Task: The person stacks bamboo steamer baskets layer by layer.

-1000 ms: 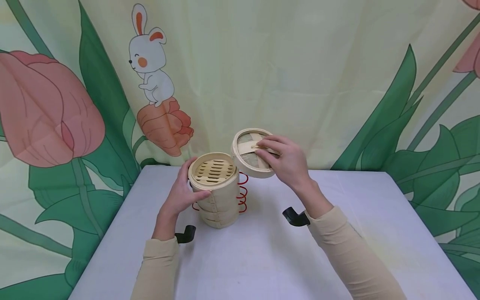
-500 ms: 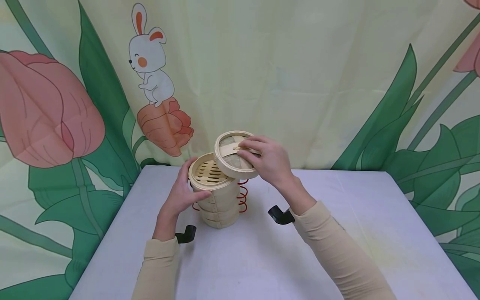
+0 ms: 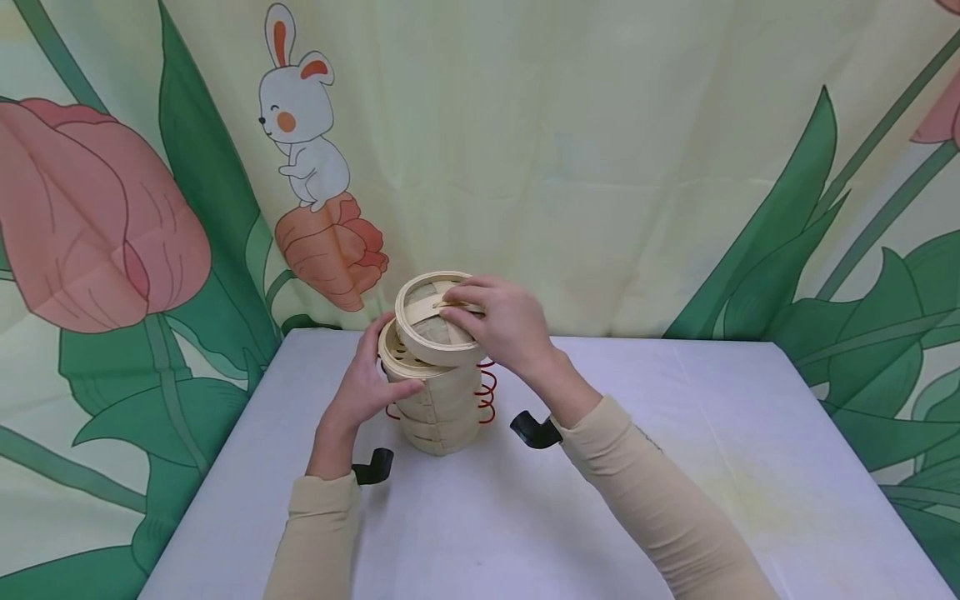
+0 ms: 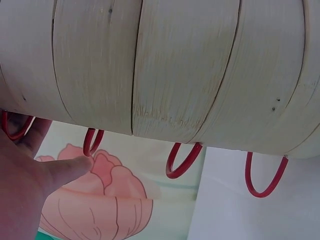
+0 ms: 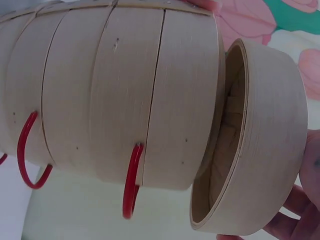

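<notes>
A bamboo steamer [image 3: 438, 412] of stacked round tiers stands upright on the table. My left hand [image 3: 360, 387] grips its upper left side, thumb across the front. In the left wrist view the hand [image 4: 25, 185] is beside the tiers, near their red loop handles [image 4: 267, 185]. My right hand [image 3: 510, 325] pinches the strap handle of the round bamboo lid [image 3: 422, 323]. Tilted, the lid hangs over the top tier and covers most of its slotted surface. The right wrist view shows the hollow underside of the lid [image 5: 270, 135] facing the stack, with a wedge-shaped gap between.
A white cloth covers the table [image 3: 525, 517]. Close behind its far edge hangs a printed curtain [image 3: 600, 167] with a rabbit and tulips. Black curved pieces [image 3: 534, 429] stick out at both wrists.
My right hand has carried the lid leftward and slightly down, from beside the stack to over the top tier. The left hand and the stack have stayed in place.
</notes>
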Demonstrator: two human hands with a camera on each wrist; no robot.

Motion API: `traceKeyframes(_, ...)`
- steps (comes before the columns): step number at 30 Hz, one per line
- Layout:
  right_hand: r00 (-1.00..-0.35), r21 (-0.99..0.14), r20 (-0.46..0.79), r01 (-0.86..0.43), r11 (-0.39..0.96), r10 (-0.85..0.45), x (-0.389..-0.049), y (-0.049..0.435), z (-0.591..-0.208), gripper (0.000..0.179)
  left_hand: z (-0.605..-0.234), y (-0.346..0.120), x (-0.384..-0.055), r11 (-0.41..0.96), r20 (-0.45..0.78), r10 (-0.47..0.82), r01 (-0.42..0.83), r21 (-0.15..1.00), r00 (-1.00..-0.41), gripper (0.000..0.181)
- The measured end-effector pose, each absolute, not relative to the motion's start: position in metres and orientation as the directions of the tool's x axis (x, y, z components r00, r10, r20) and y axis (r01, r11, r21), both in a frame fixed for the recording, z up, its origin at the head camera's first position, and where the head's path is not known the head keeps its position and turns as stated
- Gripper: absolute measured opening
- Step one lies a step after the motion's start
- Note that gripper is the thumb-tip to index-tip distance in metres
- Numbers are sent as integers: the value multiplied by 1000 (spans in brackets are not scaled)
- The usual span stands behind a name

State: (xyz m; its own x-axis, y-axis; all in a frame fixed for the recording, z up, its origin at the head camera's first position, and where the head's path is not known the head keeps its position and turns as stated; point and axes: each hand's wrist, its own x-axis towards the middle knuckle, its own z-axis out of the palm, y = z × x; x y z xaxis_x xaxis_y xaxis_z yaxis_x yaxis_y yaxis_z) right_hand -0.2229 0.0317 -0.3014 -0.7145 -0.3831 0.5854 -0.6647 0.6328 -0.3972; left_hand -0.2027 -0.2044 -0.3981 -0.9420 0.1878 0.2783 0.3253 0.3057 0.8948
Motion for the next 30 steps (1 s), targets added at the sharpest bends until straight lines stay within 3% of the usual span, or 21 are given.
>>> traceKeyframes(16,-739,-322,532,-628,708,-413,-220,9,-301,22,-398,-204,-201,291,261,181,305,907,-948,109)
traceKeyframes(30,-731,-268,569,-599,755,-377,-213,-3,-302,17,-397,-203,-200,307,205,165,248,919,-965,113)
